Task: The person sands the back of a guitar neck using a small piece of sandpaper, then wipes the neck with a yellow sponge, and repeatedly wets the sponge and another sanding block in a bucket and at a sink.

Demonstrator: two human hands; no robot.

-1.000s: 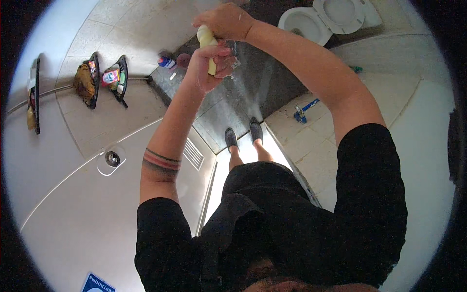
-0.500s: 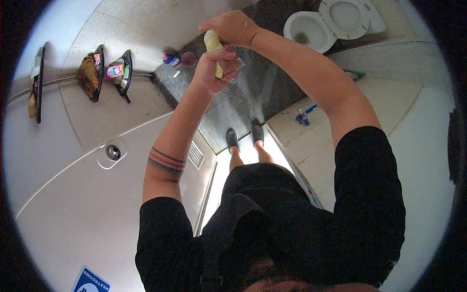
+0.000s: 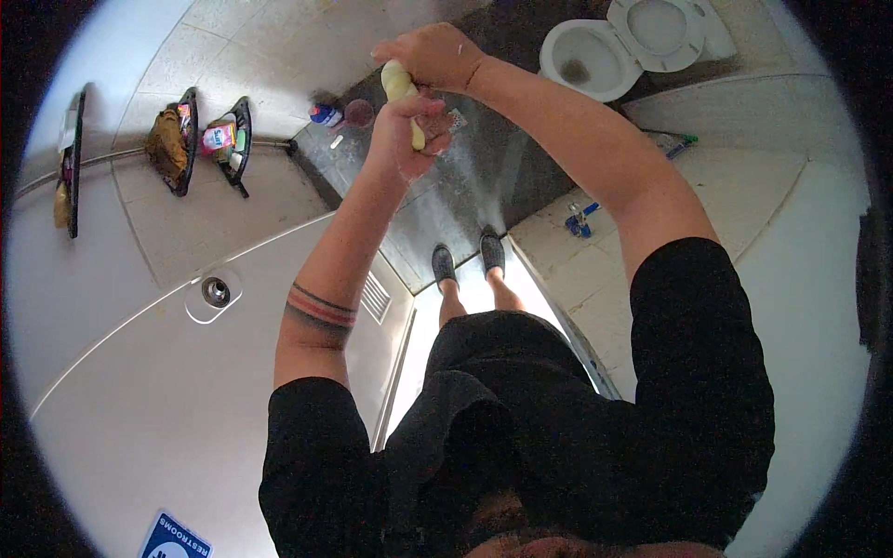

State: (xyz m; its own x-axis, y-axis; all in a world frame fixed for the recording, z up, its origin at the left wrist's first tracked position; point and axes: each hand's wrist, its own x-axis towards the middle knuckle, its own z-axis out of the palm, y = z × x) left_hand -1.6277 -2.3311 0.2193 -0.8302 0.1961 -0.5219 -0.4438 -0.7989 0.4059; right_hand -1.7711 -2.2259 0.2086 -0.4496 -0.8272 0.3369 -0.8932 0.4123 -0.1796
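A pale yellow, long, rounded object (image 3: 397,84) with a bulbous upper end and a narrower lower end lies across my left hand (image 3: 406,130). The fingers of that hand curl around it, and its kind is unclear. Just above, my right hand (image 3: 435,58) is closed beside the bulbous end, its back toward me. Most of its fingers are hidden, so what it grips does not show. A small patterned grey patch (image 3: 457,118) appears beside the left fingers; I cannot tell whether it is held or on the floor.
Black corner shelves (image 3: 244,153) with packets hang at the left. A purple-and-white container (image 3: 326,114) and a reddish cup (image 3: 359,113) stand on the dark floor (image 3: 484,177). A toilet (image 3: 558,46) with raised lid is at upper right, a blue fitting (image 3: 581,221) lower down.
Both hands have shifted slightly left with the pale yellow object. My right forearm has moved left too, uncovering more of a green-tipped item by the right wall.
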